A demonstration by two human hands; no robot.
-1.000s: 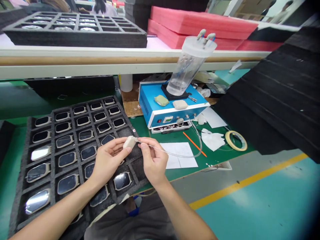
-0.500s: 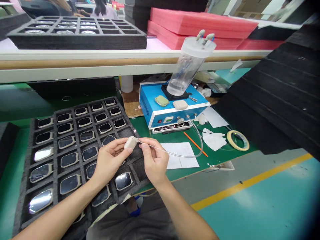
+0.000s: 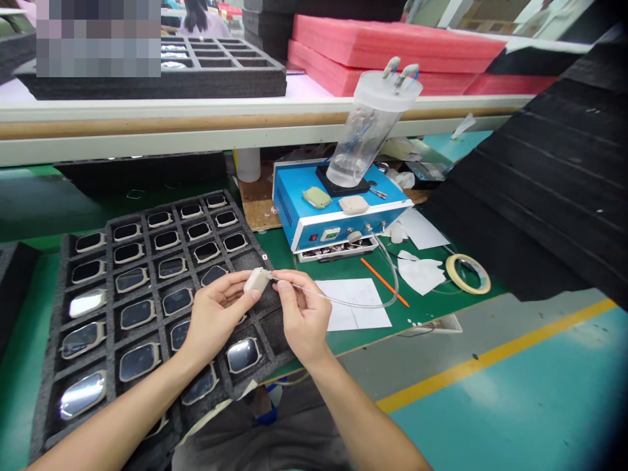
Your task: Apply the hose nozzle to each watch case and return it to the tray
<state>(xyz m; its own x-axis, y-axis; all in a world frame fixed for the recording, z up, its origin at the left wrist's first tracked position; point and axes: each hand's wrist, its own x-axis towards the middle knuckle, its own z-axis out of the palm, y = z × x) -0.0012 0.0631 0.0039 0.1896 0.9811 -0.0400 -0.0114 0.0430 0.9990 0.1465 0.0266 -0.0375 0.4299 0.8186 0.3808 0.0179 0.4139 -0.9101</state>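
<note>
My left hand (image 3: pixel 218 311) is closed around a beige smartwatch case (image 3: pixel 256 281), held tilted over the right side of the foam tray (image 3: pixel 110 297). Between the fingers and thumb of my right hand (image 3: pixel 305 315) is a thin clear tube (image 3: pixel 353 305). Its tip meets the side edge of the case; whether it goes into a hole I cannot tell. The tube loops back to the front of a blue machine (image 3: pixel 314 219). Smartwatches with dark screens, such as one at the tray's near right (image 3: pixel 243 355), lie in many compartments.
On the machine stand a clear cylinder (image 3: pixel 360 137), a greenish case (image 3: pixel 317 197) and a beige case (image 3: pixel 354 205). White paper (image 3: pixel 360 314), an orange stick (image 3: pixel 385 282) and a tape roll (image 3: pixel 468 273) lie right. Pink foam (image 3: pixel 392 42) sits on the shelf; black sheets (image 3: pixel 530 176) hang right.
Both hands keep the same hold, with the tube tip still at the case's edge. The view has shifted very slightly; nothing else has visibly moved.
</note>
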